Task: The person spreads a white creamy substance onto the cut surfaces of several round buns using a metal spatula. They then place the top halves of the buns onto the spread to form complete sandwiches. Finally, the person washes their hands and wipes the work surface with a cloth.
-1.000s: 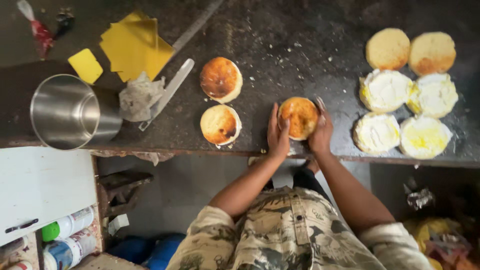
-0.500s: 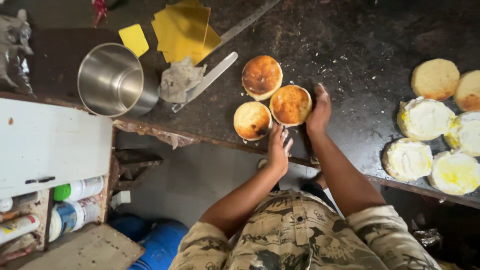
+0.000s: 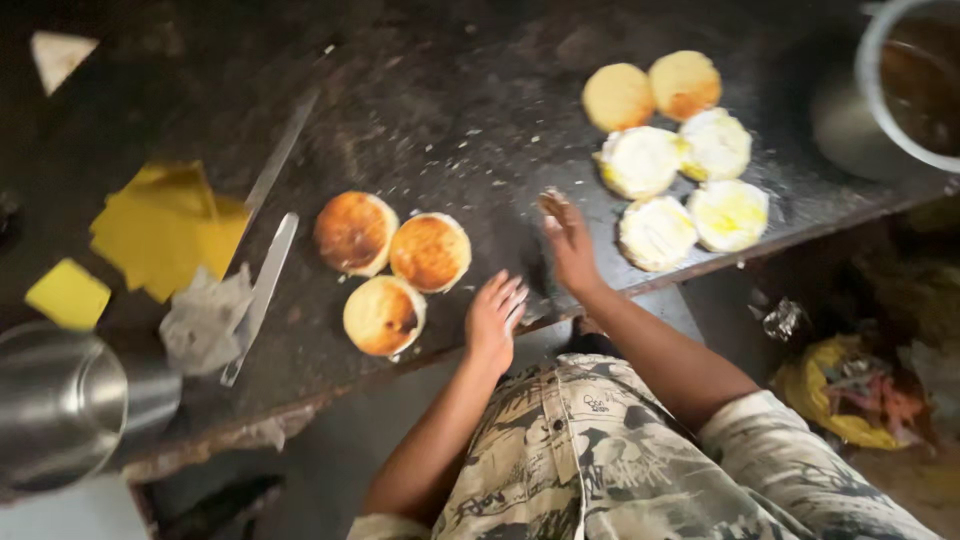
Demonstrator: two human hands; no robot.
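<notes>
On the dark, crumb-strewn tabletop point(image 3: 470, 120), six pale round buns point(image 3: 680, 150), four spread with cream, lie right of three toasted golden-brown bun halves point(image 3: 395, 270) clustered together. Both hands are empty: the left hand point(image 3: 495, 318) hovers just beside the toasted trio with fingers loosely spread, and the right hand point(image 3: 568, 240) reaches open between the two groups.

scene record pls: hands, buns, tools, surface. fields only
left hand: empty, at the counter edge beside three toasted buns
right hand: empty, open on the counter, between the bun groups
spread buns: four, white and yellow topping, right side
plain buns: two, behind the spread ones
knife: left of the toasted buns
steel cup: lower left
yellow sheets: left
</notes>
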